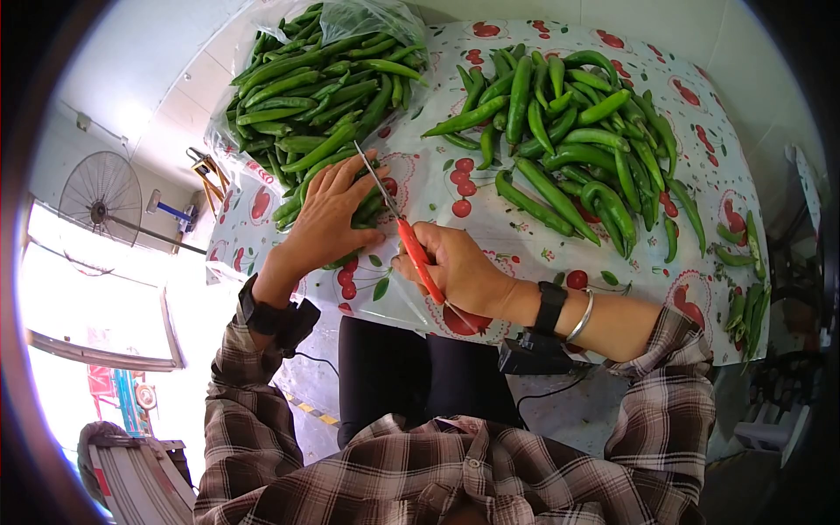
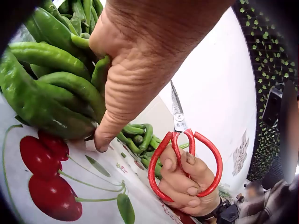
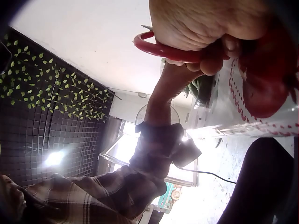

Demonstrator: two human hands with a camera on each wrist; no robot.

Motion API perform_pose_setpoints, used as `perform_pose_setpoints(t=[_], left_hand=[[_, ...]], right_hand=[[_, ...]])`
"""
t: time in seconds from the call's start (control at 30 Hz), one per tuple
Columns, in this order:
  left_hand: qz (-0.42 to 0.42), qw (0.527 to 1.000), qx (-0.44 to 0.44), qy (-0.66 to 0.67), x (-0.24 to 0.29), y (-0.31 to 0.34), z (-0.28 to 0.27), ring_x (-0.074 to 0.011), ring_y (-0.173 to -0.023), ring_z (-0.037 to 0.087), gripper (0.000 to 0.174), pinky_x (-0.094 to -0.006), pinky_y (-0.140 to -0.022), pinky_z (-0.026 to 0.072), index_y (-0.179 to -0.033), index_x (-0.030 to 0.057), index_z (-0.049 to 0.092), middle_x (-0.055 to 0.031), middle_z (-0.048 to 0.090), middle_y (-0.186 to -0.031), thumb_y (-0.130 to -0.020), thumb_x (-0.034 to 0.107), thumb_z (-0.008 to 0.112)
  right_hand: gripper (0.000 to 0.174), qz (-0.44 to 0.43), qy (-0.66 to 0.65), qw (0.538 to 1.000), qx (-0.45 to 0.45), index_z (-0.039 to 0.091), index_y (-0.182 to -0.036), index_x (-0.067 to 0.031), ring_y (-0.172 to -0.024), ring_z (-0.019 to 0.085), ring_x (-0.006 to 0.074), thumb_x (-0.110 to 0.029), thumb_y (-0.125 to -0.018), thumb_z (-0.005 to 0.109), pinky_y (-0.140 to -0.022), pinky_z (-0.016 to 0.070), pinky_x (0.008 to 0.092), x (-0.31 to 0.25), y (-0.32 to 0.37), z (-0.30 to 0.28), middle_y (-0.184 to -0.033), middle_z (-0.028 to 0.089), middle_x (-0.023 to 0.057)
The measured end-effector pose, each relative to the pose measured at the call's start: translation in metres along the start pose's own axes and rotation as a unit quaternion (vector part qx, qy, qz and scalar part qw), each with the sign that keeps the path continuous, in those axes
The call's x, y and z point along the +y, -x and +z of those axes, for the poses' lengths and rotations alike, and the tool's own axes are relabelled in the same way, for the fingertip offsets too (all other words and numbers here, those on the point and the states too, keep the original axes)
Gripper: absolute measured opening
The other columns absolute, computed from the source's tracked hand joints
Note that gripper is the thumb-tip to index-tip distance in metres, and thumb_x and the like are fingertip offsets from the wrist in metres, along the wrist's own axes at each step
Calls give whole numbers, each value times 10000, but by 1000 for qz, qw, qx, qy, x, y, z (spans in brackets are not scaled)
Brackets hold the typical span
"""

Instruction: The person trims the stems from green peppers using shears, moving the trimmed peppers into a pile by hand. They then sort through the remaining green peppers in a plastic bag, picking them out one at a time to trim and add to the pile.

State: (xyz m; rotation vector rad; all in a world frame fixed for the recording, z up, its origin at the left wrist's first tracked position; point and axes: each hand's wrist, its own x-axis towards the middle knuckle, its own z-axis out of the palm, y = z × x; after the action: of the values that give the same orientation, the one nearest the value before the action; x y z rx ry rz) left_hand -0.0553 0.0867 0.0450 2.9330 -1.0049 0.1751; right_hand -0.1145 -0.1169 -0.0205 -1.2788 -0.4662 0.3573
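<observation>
My left hand lies palm down over green peppers at the near end of the large pepper heap, fingers extended and thumb out to the side. In the left wrist view, the thumb of the left hand reaches down beside several curved peppers; its other fingers are hidden. My right hand grips red-handled scissors, its fingers through the loops. Their blades are together and point away, the tip close to the left fingers in the head view. In the right wrist view a red handle loop shows under the hand.
A clear plastic bag surrounds the heap at left. Another pile of green peppers lies at right on the cherry-print tablecloth. Smaller pepper pieces sit by the right edge. A fan stands beyond the table.
</observation>
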Motion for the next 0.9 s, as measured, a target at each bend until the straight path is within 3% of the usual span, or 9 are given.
perform_pose_setpoints(t=[0.1, 0.17, 0.3, 0.37, 0.9], left_hand=[[0, 1000, -4, 4, 0, 0, 0, -302, -1360, 315, 869, -442, -1147, 204, -1405, 180, 449, -69, 326, -1495, -615, 257, 805], [6, 1000, -8, -7, 0, 0, -1, -323, -1350, 333, 818, -456, -1142, 219, -1395, 186, 461, -74, 306, -1505, -665, 333, 801], [7, 1000, -11, -7, 0, 0, -1, -322, -1349, 335, 800, -460, -1140, 218, -1388, 186, 471, -76, 304, -1505, -674, 339, 798], [10, 1000, -10, -9, -1, 0, -1, -324, -1348, 335, 782, -463, -1138, 214, -1380, 184, 482, -79, 302, -1506, -682, 346, 794], [11, 1000, -5, -1, -1, 1, 1, -322, -1363, 320, 742, -466, -1137, 210, -1356, 180, 513, -84, 297, -1511, -677, 305, 786]], right_hand=[[184, 3, -1, 1000, -6, 516, -884, -47, -550, 439, 41, -181, -922, 635, -493, 357, 217, -1, 0, -1, -658, 476, -32], [121, 34, 26, 999, -9, 571, -988, 17, -733, 513, 64, -38, -885, 602, -682, 447, 223, -2, 0, -2, -815, 606, 27], [119, 27, -10, 1000, -12, 571, -984, 19, -733, 527, 77, -16, -872, 587, -686, 452, 228, 1, 0, -3, -820, 618, 36], [131, 3, 45, 999, -6, 573, -991, 21, -735, 536, 87, -3, -862, 579, -697, 459, 236, 2, 0, -3, -823, 626, 46], [134, 19, 48, 999, -7, 577, -983, 27, -712, 543, 107, -22, -859, 586, -697, 470, 260, 1, -1, -3, -801, 637, 84]])
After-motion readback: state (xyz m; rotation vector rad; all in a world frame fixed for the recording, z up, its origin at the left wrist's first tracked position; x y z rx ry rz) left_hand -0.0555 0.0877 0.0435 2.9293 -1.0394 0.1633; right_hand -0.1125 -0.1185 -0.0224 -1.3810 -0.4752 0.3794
